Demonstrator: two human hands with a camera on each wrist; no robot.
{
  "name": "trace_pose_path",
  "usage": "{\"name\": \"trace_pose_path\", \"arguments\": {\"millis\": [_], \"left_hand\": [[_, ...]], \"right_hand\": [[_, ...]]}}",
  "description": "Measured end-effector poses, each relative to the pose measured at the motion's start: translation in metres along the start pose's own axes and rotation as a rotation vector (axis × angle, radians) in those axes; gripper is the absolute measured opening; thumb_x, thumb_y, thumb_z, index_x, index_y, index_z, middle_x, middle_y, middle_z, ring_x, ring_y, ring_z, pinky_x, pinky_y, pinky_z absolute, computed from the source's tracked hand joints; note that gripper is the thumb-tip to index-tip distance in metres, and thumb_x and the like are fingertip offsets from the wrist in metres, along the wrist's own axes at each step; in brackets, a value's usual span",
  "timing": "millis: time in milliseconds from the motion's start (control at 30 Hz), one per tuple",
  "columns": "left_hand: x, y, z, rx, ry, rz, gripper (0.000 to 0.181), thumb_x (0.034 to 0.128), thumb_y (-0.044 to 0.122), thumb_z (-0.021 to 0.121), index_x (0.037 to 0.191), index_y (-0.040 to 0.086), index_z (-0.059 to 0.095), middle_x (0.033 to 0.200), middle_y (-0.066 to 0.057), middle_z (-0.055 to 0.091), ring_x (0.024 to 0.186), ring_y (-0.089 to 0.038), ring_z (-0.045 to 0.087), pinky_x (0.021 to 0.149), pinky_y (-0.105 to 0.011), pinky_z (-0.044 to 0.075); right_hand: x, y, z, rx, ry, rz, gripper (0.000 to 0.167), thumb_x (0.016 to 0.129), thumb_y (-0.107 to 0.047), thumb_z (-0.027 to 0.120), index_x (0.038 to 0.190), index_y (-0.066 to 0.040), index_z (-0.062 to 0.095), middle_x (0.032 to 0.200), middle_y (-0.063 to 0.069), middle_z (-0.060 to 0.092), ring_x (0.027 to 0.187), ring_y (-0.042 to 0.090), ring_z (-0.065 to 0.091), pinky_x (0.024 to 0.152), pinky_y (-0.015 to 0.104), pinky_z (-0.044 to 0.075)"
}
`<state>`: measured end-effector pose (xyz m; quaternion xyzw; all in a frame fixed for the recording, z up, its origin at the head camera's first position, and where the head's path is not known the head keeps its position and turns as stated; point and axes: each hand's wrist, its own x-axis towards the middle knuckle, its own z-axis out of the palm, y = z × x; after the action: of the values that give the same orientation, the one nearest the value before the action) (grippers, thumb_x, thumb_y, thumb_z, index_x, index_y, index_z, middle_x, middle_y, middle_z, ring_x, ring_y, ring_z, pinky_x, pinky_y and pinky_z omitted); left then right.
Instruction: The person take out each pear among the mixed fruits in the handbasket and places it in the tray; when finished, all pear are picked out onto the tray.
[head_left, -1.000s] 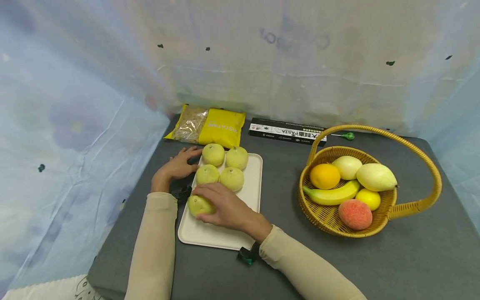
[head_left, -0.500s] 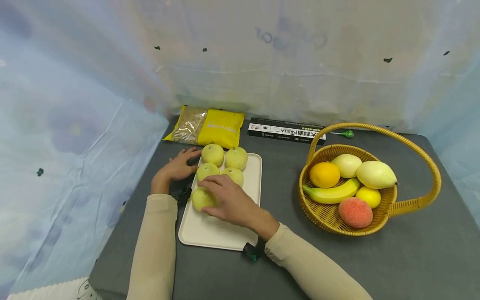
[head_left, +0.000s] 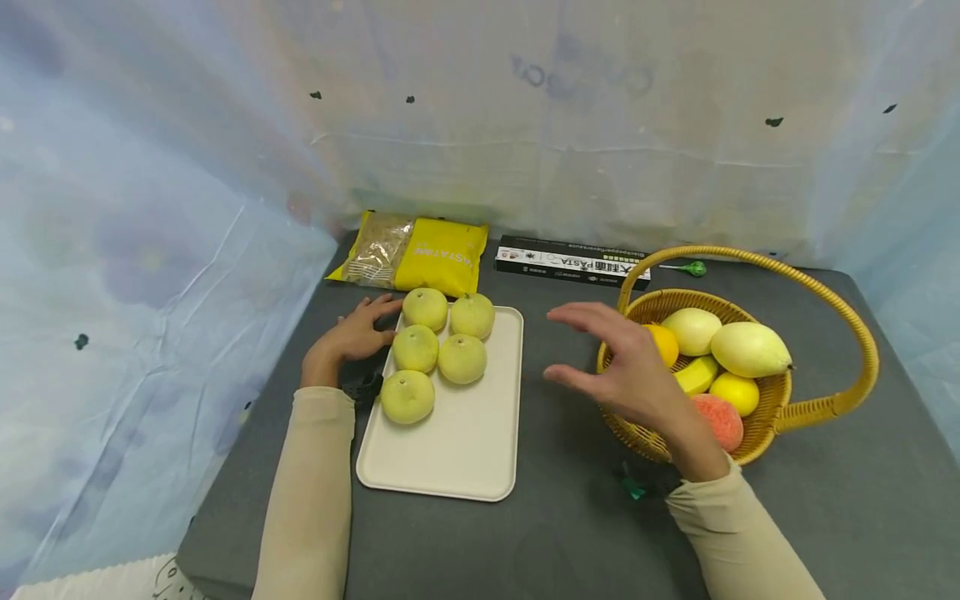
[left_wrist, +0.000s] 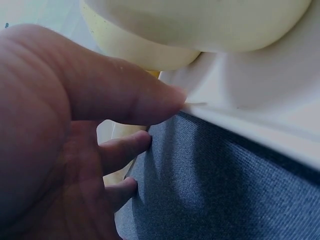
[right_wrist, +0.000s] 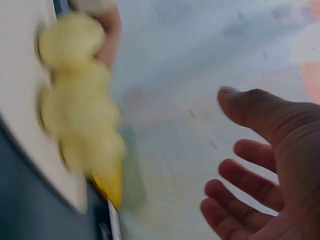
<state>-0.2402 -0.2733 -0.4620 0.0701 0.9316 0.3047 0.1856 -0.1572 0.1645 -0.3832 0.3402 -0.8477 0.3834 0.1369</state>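
Several round yellow-green fruits (head_left: 407,397) stand close together on the white rectangular tray (head_left: 450,458). My left hand (head_left: 358,327) rests at the tray's left edge, its fingers spread; in the left wrist view the thumb (left_wrist: 130,92) touches or nearly touches the rim. My right hand (head_left: 626,371) is in the air between tray and basket, thumb and fingers apart with nothing between them. It covers part of the woven basket (head_left: 780,396) and some of the fruit inside. The right wrist view is blurred but shows that hand's palm and fingers (right_wrist: 247,187) holding nothing.
In the basket lie an orange (head_left: 663,342), a banana (head_left: 697,375), a lemon (head_left: 735,393), a reddish peach-like fruit (head_left: 720,421) and pale oval fruits (head_left: 750,350). At the back are a yellow pasta bag (head_left: 442,254), a black pasta box (head_left: 570,262) and a small green-headed object (head_left: 696,268).
My right hand has let go of the nearest yellow-green fruit, which shifted slightly back towards the others, and has moved right to the basket's side. My left hand has not moved.
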Motion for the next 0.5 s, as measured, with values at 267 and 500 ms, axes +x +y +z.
{"name": "trace_pose_path", "arguments": {"millis": [267,500], "left_hand": [[0.000,-0.001,0.001,-0.003,0.004,-0.009,0.070,0.1093,0.020,0.059,0.174,0.016,0.034,0.185,-0.018,0.010,0.170,-0.050,-0.008,0.120,-0.088,-0.011],[0.000,-0.001,0.000,-0.005,0.004,-0.002,0.069,0.1102,0.021,0.059,0.174,0.016,0.033,0.185,-0.018,0.010,0.169,-0.050,-0.008,0.120,-0.088,-0.011]], "right_hand": [[-0.020,0.033,-0.079,-0.293,0.033,0.268,0.063,0.088,-0.022,0.094,0.146,-0.010,0.069,0.148,0.017,0.067,0.134,0.041,0.063,0.109,0.057,0.051],[-0.029,0.050,-0.113,-0.481,-0.111,0.593,0.068,0.100,-0.030,0.082,0.156,-0.001,0.055,0.156,0.035,0.050,0.137,0.060,0.046,0.111,0.081,0.034]]}}
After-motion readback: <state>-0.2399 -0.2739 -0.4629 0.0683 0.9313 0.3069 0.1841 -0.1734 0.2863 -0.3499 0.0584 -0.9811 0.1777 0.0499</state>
